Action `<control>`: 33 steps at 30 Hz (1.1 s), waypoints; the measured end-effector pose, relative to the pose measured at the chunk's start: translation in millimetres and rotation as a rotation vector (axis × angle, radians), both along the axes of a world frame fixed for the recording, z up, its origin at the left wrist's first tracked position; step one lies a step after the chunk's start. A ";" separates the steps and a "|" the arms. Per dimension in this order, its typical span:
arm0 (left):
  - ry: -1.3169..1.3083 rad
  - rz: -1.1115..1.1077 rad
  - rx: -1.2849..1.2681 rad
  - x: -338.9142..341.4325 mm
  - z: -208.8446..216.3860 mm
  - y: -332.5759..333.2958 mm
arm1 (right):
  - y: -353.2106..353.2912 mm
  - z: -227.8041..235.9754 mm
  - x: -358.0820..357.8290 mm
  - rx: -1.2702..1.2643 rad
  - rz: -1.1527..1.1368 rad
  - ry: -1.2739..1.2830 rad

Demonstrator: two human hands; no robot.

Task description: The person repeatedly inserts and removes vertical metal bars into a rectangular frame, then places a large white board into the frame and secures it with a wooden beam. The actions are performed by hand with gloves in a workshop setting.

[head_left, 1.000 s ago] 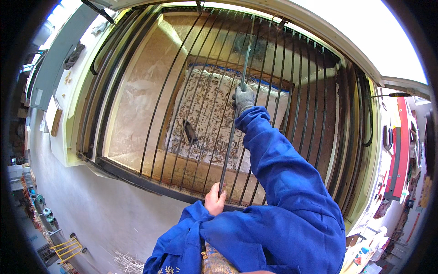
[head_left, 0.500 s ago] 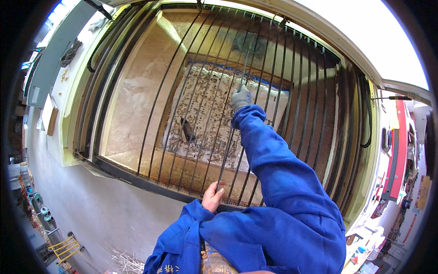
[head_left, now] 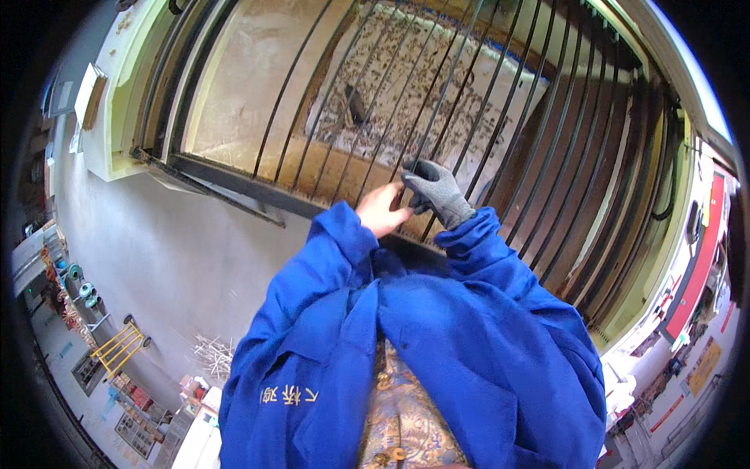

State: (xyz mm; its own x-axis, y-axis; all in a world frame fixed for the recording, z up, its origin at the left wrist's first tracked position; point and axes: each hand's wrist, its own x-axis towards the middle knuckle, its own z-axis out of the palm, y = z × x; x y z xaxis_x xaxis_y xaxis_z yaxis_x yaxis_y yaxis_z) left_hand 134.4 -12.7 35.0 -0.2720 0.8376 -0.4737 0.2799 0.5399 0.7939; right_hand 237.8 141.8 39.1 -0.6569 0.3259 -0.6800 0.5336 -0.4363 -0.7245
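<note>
Dark metal rods (head_left: 329,90) run in a row across a wide frame, from its far side to its near edge. Close to the near edge, my bare left hand (head_left: 381,211) has its thumb and fingers bent around the end of one rod. Just right of it and almost touching, my right hand (head_left: 444,194), in a grey knit glove, curls its fingers on the same rod. Parts of the fingertips are hidden, so the exact grip is hard to see. Beneath the rods lies a whitish sheet (head_left: 437,94) strewn with dark bits.
The frame's dark front rail (head_left: 242,187) runs below my hands. A smooth beige panel (head_left: 234,117) lies under the rods at left, a brown panel (head_left: 558,191) at right. A yellow trolley (head_left: 119,349) and a heap of thin white sticks (head_left: 212,356) are at lower left.
My right hand has come back toward me from far along the rods to beside my left hand. The left hand has moved slightly up and right in view; the view itself has shifted.
</note>
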 end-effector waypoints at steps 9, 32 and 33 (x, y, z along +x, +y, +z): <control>-0.345 0.583 0.133 -66.1 -11.0 -74.7 | -20.7 -36.1 -18.3 0.014 -0.233 -0.137; 0.052 0.017 0.027 -26.6 -35.0 -81.2 | -29.3 -66.8 -36.6 0.105 -0.247 -0.169; 0.048 0.022 0.026 -22.0 -37.3 -74.3 | -27.2 -71.7 -37.2 0.085 -0.238 -0.182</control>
State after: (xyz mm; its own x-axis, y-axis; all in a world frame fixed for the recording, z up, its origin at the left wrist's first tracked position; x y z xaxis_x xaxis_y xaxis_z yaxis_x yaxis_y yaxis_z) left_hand 112.4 -87.0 -2.4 -0.3123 0.8432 -0.4376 0.3061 0.5254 0.7939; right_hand 200.6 114.6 -32.6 -0.4251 0.5166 -0.7433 0.5483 -0.5064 -0.6655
